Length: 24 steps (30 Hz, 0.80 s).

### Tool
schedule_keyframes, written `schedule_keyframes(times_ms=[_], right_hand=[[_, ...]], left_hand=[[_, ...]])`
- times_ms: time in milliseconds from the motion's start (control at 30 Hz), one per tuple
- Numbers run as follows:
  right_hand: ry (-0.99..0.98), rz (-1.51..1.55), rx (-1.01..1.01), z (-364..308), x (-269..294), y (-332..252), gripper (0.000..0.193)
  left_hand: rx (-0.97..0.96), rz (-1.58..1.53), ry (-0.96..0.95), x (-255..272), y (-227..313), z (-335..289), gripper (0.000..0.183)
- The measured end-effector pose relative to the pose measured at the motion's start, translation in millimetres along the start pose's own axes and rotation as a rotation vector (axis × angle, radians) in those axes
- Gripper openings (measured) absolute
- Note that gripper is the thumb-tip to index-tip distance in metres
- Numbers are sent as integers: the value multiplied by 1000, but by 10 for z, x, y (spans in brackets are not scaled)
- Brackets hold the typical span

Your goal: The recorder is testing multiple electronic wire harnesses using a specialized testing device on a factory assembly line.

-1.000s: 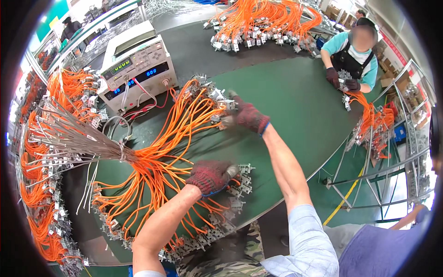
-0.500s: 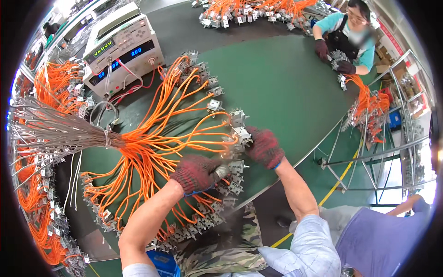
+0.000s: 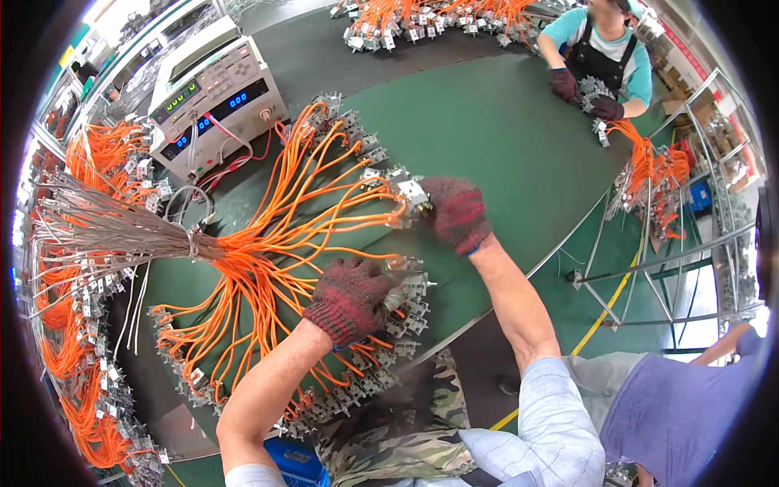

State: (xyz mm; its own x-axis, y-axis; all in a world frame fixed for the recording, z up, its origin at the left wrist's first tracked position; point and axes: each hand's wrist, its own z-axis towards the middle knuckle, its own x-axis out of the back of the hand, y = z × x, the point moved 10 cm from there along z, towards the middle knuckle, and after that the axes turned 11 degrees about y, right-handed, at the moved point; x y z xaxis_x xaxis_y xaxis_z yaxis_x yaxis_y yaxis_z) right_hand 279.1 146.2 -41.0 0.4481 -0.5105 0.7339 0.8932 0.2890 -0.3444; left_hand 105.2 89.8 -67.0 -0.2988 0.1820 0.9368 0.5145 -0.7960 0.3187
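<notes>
A large bundle of orange cables (image 3: 260,252) fans out over the table, each cable ending in a small grey metal connector. My right hand (image 3: 456,215), in a dark red knitted glove, has its fingertips closed on a metal connector (image 3: 412,193) at the right edge of the fan. My left hand (image 3: 353,300), gloved alike, is curled over the orange cables, its fingertips by a row of metal connectors (image 3: 410,312). What lies between its fingers is hidden. Grey cable tails (image 3: 114,223) are tied together left of the orange part.
A bench instrument (image 3: 211,101) with lit displays and leads stands far left. More orange cable bundles (image 3: 85,422) line the left edge, with others (image 3: 438,20) at the back. Across the green table (image 3: 479,122), a gloved co-worker (image 3: 604,61) handles connectors. A metal frame (image 3: 690,268) stands right.
My right hand has moved away from me and slightly left, shifting connectors with it and widening the gap to the nearer row. My left hand stays near its place, with its fingers turned more inward.
</notes>
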Motion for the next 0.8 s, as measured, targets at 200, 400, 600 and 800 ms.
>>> schedule_keyframes(times_ms=[200,400,600,800], right_hand=[[-88,-199,-1,-309,-271,115,38],[-117,-40,-217,-292,0,71,59],[-30,192,71,-190,-71,-6,40],[-58,116,79,24,-72,72,31]], left_hand=[[-132,115,168,228,191,-1,31],[-31,144,567,758,17,312,38],[31,58,525,662,-286,615,29],[557,-573,510,725,-852,746,30]])
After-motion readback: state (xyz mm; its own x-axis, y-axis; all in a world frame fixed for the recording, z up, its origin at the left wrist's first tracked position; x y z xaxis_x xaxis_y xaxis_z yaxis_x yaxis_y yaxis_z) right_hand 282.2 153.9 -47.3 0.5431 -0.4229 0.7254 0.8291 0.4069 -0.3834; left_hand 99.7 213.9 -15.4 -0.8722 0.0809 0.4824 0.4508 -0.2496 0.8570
